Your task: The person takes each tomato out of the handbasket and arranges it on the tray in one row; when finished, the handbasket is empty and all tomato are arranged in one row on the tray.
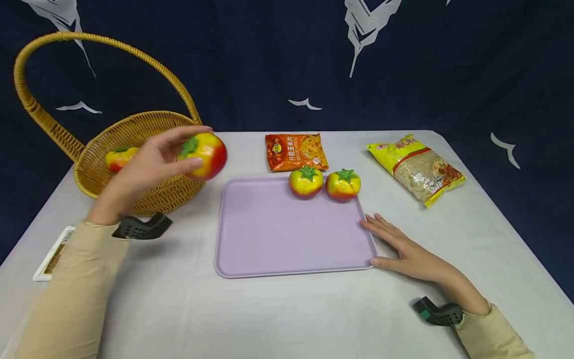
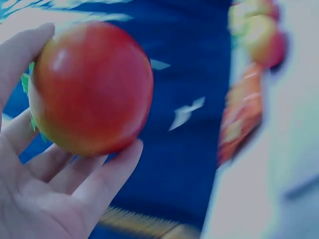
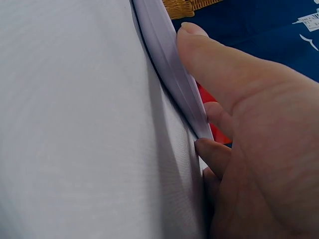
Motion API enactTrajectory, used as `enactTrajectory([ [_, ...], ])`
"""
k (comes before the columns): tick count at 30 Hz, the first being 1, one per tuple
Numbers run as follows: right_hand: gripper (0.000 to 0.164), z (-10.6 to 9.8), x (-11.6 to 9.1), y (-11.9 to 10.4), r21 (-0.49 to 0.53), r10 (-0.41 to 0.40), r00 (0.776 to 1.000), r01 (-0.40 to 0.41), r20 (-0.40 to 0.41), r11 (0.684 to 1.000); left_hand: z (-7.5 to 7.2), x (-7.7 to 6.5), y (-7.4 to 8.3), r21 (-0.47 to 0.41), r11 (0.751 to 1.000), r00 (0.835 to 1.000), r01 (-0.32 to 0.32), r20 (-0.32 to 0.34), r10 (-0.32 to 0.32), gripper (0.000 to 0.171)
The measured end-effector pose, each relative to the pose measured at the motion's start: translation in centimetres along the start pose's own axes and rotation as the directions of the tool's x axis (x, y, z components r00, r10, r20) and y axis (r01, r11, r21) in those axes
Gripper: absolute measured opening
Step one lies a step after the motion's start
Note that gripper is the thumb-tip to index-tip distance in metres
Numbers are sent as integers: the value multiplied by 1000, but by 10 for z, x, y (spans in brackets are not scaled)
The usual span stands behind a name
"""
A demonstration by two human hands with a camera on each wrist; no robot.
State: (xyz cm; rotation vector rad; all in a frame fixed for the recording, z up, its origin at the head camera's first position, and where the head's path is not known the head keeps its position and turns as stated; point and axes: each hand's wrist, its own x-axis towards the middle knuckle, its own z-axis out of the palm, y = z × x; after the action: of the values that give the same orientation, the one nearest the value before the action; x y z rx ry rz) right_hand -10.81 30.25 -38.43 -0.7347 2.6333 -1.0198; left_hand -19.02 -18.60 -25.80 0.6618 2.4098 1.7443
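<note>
My left hand (image 1: 150,162) holds a red-and-yellow tomato (image 1: 211,157) with green leaves between thumb and fingers, in the air just right of the wicker basket (image 1: 166,197). In the left wrist view the tomato (image 2: 94,89) shows its smooth red side. Another tomato (image 1: 120,158) lies inside the basket, partly hidden by the hand. Two more tomatoes, one left (image 1: 306,182) and one right (image 1: 343,185), sit at the back right of the lilac tray (image 1: 291,229). My right hand (image 1: 410,254) touches the tray's right edge, its fingers extended; the right wrist view shows the tray rim (image 3: 169,64) beside the thumb.
An orange snack packet (image 1: 296,152) lies behind the tray. Farther right is a yellow, partly see-through food bag (image 1: 417,167). A flat white-edged item (image 1: 56,253) lies left, partly behind the left sleeve. The basket's tall handle (image 1: 130,47) arches above it. A dark blue curtain (image 1: 269,65) hangs behind.
</note>
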Motion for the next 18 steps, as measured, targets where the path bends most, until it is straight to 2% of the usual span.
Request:
enactTrajectory([
  [2,71,0,-1,1,0,-1,1000,1,0,1000,24,16,-11,70,997,999,15,43,-18,53],
  [4,70,1,-1,2,-2,-5,1000,5,-1,1000,46,31,-25,95,995,996,7,86,-15,56],
  [8,70,1,0,3,-5,-16,1000,16,-6,1000,77,57,-50,154,987,989,-39,145,16,57],
  [13,70,2,0,3,-8,-9,1000,9,-4,1000,98,73,-71,171,984,986,-45,163,17,56],
  [16,70,1,0,3,-13,-10,1000,9,-6,1000,105,77,-76,161,986,986,-40,166,13,56],
  [18,70,0,-1,2,-19,-9,1000,9,-9,1000,109,77,-72,160,986,985,-38,171,10,56],
])
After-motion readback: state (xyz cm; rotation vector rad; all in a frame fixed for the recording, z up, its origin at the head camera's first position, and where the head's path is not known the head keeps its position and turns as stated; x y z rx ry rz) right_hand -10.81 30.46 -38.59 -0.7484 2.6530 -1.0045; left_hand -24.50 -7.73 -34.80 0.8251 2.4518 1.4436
